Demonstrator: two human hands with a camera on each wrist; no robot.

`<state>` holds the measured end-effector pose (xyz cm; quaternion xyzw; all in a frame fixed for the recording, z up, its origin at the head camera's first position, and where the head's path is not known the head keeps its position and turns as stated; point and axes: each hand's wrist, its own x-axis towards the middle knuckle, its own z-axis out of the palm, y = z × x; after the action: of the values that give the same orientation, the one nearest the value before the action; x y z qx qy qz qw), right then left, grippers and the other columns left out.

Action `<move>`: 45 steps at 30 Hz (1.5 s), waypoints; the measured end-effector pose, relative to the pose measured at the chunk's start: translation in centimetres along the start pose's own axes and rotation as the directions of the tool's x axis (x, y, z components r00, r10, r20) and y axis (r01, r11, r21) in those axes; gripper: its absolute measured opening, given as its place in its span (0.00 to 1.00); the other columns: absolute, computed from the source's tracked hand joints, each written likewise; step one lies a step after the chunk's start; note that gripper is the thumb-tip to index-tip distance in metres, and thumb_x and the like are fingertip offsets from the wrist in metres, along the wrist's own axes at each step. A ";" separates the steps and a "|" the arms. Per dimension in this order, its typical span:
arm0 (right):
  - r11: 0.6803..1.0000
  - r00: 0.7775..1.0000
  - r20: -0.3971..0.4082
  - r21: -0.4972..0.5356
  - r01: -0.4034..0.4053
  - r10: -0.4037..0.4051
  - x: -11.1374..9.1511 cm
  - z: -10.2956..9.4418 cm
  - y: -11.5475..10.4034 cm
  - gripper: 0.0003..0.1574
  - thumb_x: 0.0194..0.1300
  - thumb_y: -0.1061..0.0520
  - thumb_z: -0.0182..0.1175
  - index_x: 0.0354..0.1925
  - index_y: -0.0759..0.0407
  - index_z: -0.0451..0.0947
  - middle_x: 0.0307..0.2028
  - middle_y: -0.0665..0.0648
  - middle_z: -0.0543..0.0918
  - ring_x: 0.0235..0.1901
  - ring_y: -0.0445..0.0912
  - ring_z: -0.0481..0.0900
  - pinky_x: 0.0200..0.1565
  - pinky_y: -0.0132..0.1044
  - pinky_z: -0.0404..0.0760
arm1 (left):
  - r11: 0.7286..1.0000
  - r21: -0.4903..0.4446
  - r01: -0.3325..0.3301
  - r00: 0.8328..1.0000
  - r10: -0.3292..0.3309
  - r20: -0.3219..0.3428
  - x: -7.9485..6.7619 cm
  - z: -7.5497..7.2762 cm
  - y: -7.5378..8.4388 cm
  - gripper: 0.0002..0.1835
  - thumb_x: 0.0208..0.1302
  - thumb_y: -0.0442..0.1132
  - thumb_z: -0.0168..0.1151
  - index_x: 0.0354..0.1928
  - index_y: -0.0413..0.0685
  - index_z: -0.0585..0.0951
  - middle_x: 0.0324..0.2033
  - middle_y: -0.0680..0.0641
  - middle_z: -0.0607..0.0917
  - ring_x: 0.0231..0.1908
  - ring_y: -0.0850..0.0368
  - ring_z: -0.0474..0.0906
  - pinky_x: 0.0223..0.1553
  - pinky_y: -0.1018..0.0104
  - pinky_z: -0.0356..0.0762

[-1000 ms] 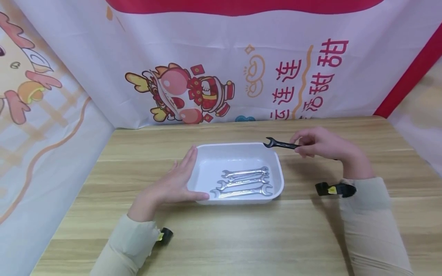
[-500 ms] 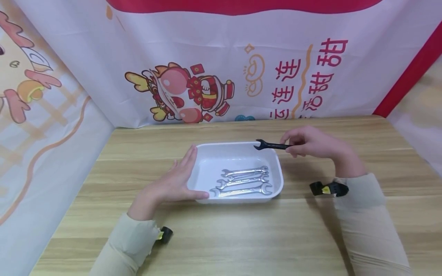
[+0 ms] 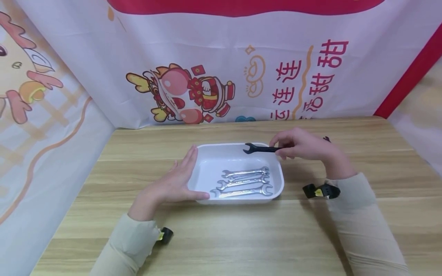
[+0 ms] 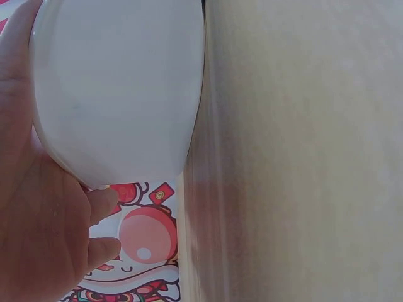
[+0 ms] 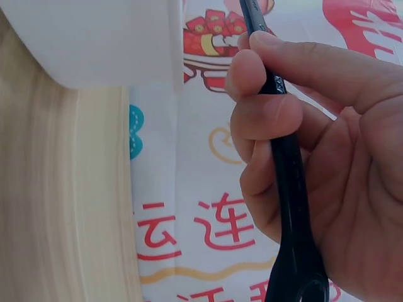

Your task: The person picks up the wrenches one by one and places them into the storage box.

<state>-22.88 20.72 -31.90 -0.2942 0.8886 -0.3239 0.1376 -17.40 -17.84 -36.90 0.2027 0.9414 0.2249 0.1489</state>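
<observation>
A black double open-ended wrench (image 3: 261,148) is pinched between the thumb and fingers of my right hand (image 3: 304,145). Its front end hangs over the inside of the white plastic tray (image 3: 207,153), near the back wall. In the right wrist view the wrench's dark shaft (image 5: 291,182) crosses the curled fingers and its rear end lies along the palm. Several silver open-ended wrenches (image 3: 241,181) lie side by side on the tray's floor, towards its right. My left hand (image 3: 176,182) rests against the tray's left end, fingers extended along the far corner, thumb across the near rim.
The tray stands on a wood-grain table (image 3: 221,237). A white cloth backdrop (image 3: 214,38) with printed cartoon figures and red characters hangs behind the table's back edge. Black camera straps (image 3: 322,191) sit at the wrists of both beige sleeves.
My right hand has moved left with the black wrench, bringing its front end from the tray's back right corner further over the inside. My left hand and the silver wrenches stay in place.
</observation>
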 end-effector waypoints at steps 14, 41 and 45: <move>0.998 0.998 0.033 -0.025 0.055 -0.054 2.3 1.5 -1.6 0.12 0.69 0.60 0.61 0.49 0.51 0.82 0.30 0.53 0.85 0.30 0.47 0.79 0.35 0.37 0.81 | 1.000 0.003 0.003 1.000 -0.003 0.001 0.1 0.1 0.0 0.73 0.45 0.73 0.70 0.79 0.56 0.30 0.80 0.53 0.30 0.80 0.51 0.32 0.76 0.38 0.35; 0.980 0.978 0.076 0.057 0.188 -0.192 5.7 4.5 -4.2 0.13 0.67 0.61 0.63 0.50 0.54 0.83 0.32 0.55 0.87 0.31 0.51 0.83 0.36 0.38 0.84 | 1.000 0.026 -0.002 1.000 0.002 -0.006 0.1 0.1 -0.1 0.73 0.46 0.73 0.69 0.79 0.55 0.30 0.79 0.52 0.30 0.80 0.51 0.32 0.76 0.36 0.35; 0.978 0.975 0.097 0.077 0.192 -0.199 5.9 5.3 -4.4 0.14 0.66 0.61 0.64 0.50 0.53 0.84 0.34 0.56 0.87 0.34 0.52 0.84 0.38 0.38 0.85 | 1.000 0.023 -0.002 1.000 0.002 -0.005 0.1 0.2 -0.1 0.73 0.46 0.73 0.69 0.79 0.56 0.30 0.79 0.54 0.29 0.80 0.51 0.32 0.76 0.36 0.35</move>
<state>-23.30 11.77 -33.26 -0.3921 0.8354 -0.3498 0.1609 -17.42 -17.79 -37.09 0.2047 0.9441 0.2147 0.1441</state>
